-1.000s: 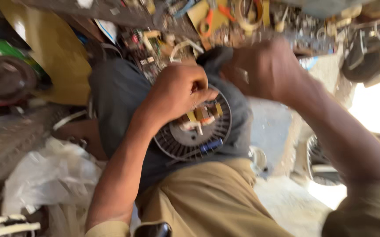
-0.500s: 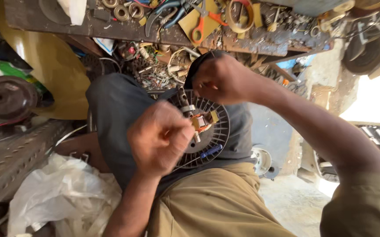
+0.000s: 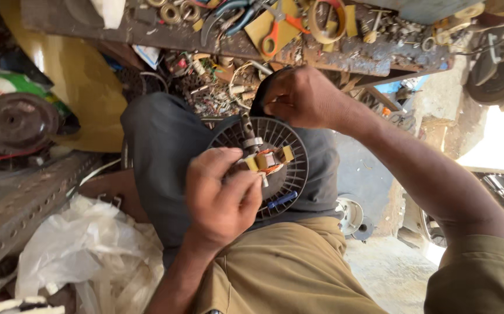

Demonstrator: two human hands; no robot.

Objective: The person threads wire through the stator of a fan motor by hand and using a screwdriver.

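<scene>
A black round fan grille (image 3: 289, 152) with a small motor core (image 3: 266, 160) of copper winding and yellow pieces lies on my grey-trousered knee (image 3: 164, 151). My left hand (image 3: 220, 197) pinches the motor core from below, fingers closed on it. My right hand (image 3: 301, 96) is closed above the grille's top edge, by the motor's metal shaft (image 3: 247, 131); what its fingers grip is hidden. A blue-handled tool (image 3: 281, 200) rests on the grille's lower part.
A cluttered wooden bench (image 3: 89, 20) at the top carries orange-handled scissors (image 3: 275, 29), pliers (image 3: 228, 11), rings and scraps. A rusty disc (image 3: 16, 122) and yellow sheet (image 3: 83, 75) sit left. White plastic bags (image 3: 83, 256) lie at lower left. A perforated metal bar (image 3: 25, 203) crosses left.
My left hand came down off the grille and now pinches the motor core from below. My right hand shifted left to the grille's top edge, exposing the motor.
</scene>
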